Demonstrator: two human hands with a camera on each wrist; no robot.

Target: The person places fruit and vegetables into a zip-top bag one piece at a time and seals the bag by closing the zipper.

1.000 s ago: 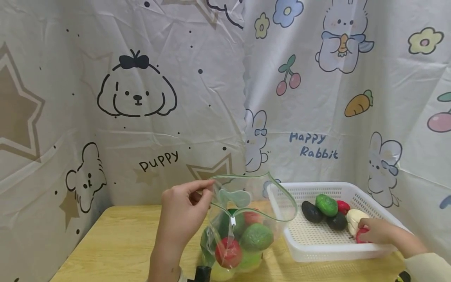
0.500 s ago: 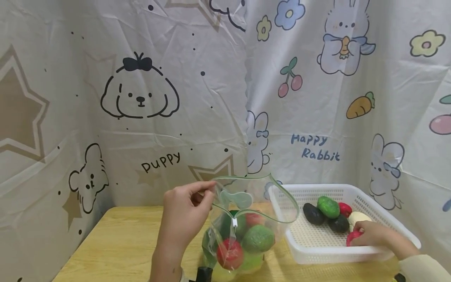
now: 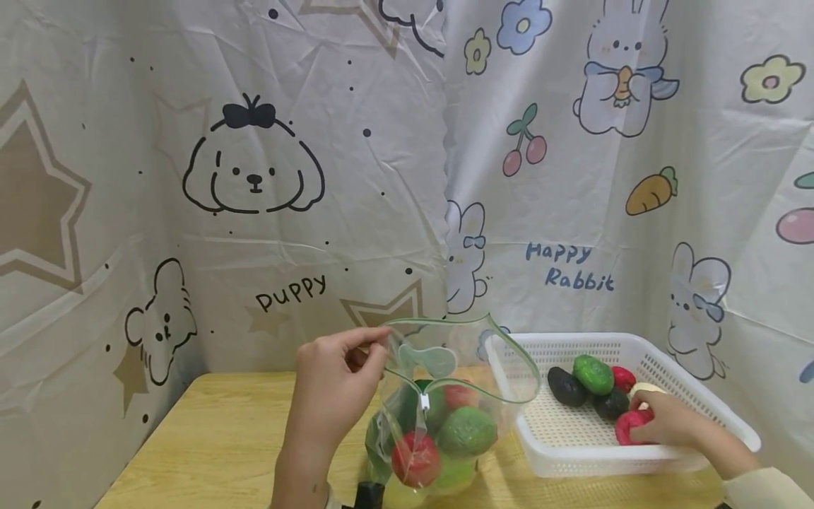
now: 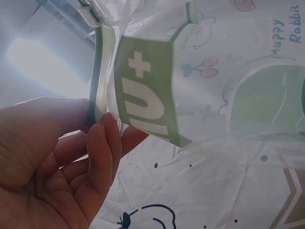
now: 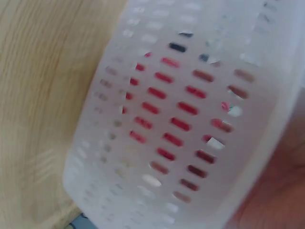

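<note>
My left hand pinches the rim of a clear zip bag between thumb and fingers, and its mouth gapes. Inside the bag sit a red fruit, a green avocado-like fruit and other produce blurred by the plastic. In the left wrist view, thumb and fingertips nip the bag's green zip edge. My right hand reaches into a white basket and grips a red fruit or vegetable whose exact kind I cannot tell. The basket wall hides most of that grip in the right wrist view.
Also in the basket are two dark oval fruits, a green one, another red piece and a cream-coloured piece partly behind the hand. Bag and basket stand on a wooden table before a patterned curtain.
My right hand has shifted left inside the basket, bringing the red piece with it and covering more of the cream-coloured one. The left hand keeps its pinch on the bag; the head view has shifted slightly.
</note>
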